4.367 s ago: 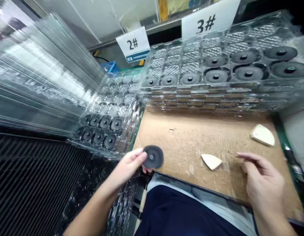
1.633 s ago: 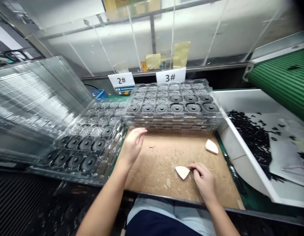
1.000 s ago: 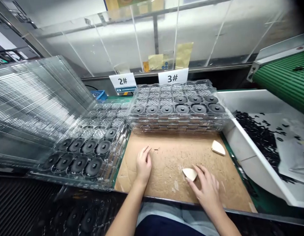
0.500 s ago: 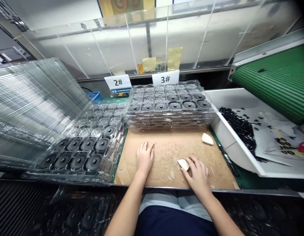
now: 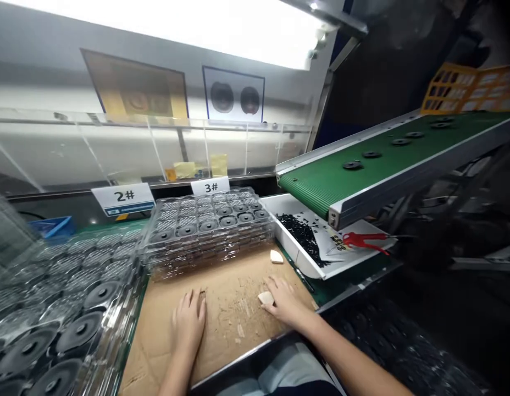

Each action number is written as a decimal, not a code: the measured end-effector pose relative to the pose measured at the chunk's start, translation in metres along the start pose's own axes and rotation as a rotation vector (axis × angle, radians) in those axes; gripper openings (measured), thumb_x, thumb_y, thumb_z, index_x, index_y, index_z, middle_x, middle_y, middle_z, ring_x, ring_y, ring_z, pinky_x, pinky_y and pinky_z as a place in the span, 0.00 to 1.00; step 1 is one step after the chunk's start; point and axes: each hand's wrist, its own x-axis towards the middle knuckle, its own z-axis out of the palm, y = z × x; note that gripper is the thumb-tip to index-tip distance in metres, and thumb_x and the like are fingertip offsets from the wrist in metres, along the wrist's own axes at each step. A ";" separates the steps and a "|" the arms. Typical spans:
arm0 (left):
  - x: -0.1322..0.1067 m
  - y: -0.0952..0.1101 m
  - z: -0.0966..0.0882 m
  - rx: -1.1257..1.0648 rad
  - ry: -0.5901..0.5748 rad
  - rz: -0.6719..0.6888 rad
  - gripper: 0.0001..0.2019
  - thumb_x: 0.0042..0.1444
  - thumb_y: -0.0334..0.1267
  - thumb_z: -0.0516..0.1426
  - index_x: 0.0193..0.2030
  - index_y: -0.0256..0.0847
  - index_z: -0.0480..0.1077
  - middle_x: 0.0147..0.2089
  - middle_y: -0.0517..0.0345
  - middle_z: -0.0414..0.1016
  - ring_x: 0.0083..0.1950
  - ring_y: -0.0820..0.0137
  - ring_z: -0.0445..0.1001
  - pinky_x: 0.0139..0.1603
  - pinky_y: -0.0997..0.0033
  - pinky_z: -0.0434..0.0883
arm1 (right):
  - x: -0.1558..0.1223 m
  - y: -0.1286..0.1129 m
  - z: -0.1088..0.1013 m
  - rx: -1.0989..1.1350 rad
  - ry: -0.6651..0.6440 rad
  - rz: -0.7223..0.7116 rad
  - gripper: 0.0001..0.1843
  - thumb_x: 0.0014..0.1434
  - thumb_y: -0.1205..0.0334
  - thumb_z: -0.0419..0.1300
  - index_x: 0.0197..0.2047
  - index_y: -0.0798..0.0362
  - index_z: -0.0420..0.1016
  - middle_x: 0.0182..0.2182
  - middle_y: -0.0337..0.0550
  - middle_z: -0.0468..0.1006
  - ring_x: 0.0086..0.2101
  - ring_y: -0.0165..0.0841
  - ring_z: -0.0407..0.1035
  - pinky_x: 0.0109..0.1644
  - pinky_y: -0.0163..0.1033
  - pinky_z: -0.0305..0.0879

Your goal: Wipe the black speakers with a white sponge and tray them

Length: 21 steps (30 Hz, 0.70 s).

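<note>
My left hand (image 5: pixel 189 324) lies flat on a cardboard sheet (image 5: pixel 234 330) and holds nothing. My right hand (image 5: pixel 284 300) rests at a small cream foam wedge (image 5: pixel 266 298), its fingertips against the wedge without gripping it. A second wedge (image 5: pixel 276 257) sits farther back on the cardboard, near the stacked clear plastic trays (image 5: pixel 205 258). Round black speaker parts (image 5: pixel 228 221) fill the top tray's front rows. More of them lie in a clear tray (image 5: pixel 79 334) left of my left hand.
A green conveyor belt (image 5: pixel 354 170) carrying black rings slopes above a white bin (image 5: pixel 300 236) of small black pieces. Red-handled scissors (image 5: pixel 364 239) lie on the bin's edge. Labels 2# (image 5: pixel 123 198) and 3# (image 5: pixel 209 186) stand behind the trays.
The view has swung right and tilted, bringing the whole conveyor into sight. My hands have stayed on the cardboard, and my right hand remains at the same foam wedge.
</note>
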 end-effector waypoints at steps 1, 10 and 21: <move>0.000 -0.001 0.001 0.000 0.000 0.006 0.20 0.61 0.37 0.46 0.54 0.33 0.70 0.56 0.39 0.72 0.58 0.52 0.69 0.55 0.53 0.67 | 0.001 0.002 -0.018 -0.020 -0.062 -0.083 0.25 0.61 0.53 0.58 0.59 0.53 0.62 0.59 0.50 0.62 0.56 0.44 0.60 0.57 0.57 0.59; 0.001 -0.009 0.011 0.039 0.022 0.030 0.24 0.62 0.40 0.41 0.50 0.35 0.74 0.55 0.39 0.72 0.57 0.52 0.69 0.54 0.53 0.67 | 0.018 0.018 -0.178 -0.237 -0.168 -0.384 0.20 0.61 0.58 0.58 0.55 0.53 0.68 0.50 0.47 0.73 0.49 0.37 0.68 0.54 0.46 0.64; 0.000 -0.022 0.023 0.095 0.016 0.046 0.27 0.61 0.46 0.39 0.50 0.36 0.75 0.55 0.40 0.73 0.57 0.52 0.70 0.51 0.54 0.70 | 0.107 0.163 -0.307 -0.540 0.228 0.280 0.28 0.59 0.60 0.59 0.62 0.52 0.60 0.58 0.52 0.63 0.57 0.48 0.57 0.57 0.58 0.56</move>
